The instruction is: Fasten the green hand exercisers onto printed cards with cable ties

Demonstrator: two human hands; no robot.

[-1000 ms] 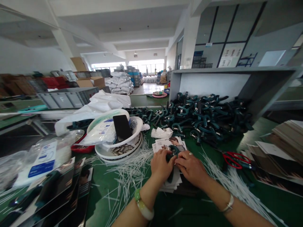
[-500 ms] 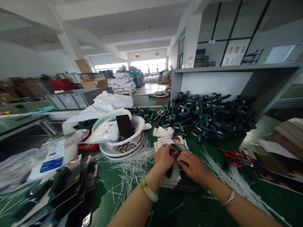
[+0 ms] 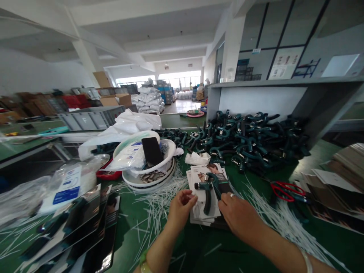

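Observation:
A dark teal hand grip strengthener lies on the top printed card of a stack in front of me. My right hand closes its fingers around the lower end of the right handle, at the card's right edge, and hides that end. To the left, my left hand hovers by the card's left edge, fingers loosely curled and apart, with nothing visible between them. Beyond the stack sits a crumpled white tissue.
A heap of grip strengtheners fills the back right. Red-handled scissors and white plastic ties lie at right. A phone rests on stacked white basins. Carded grip strengtheners are at front left.
My hands have drawn apart from the top of the grip strengthener. The left moved down and left, off it; the right slid down to its right handle. More of the tool now shows.

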